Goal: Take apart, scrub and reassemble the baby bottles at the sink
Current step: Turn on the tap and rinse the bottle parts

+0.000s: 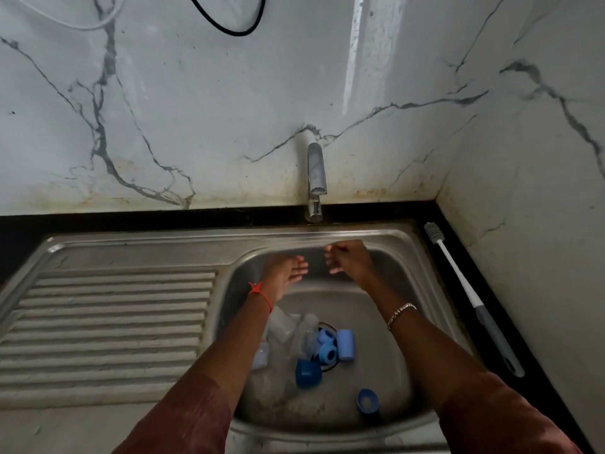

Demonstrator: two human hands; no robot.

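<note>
Both hands reach over the far part of the steel sink basin (393,371), under the tap (316,178). My left hand (286,271) has straight fingers pointing right and holds nothing. My right hand (348,258) faces it a short gap away, fingers loosely bent, holding nothing. Below my forearms, around the drain, lie the taken-apart bottle parts: clear bottle bodies (284,326), two light blue rings (327,345), a light blue cap (345,344), a dark blue cup-shaped cap (307,373) and a dark blue lid (368,401) nearer the front.
A bottle brush (471,296) with white shaft and grey handle lies on the black counter strip right of the sink. The ribbed steel draining board (108,326) stretches left of the basin. Marble-patterned wall stands behind and to the right.
</note>
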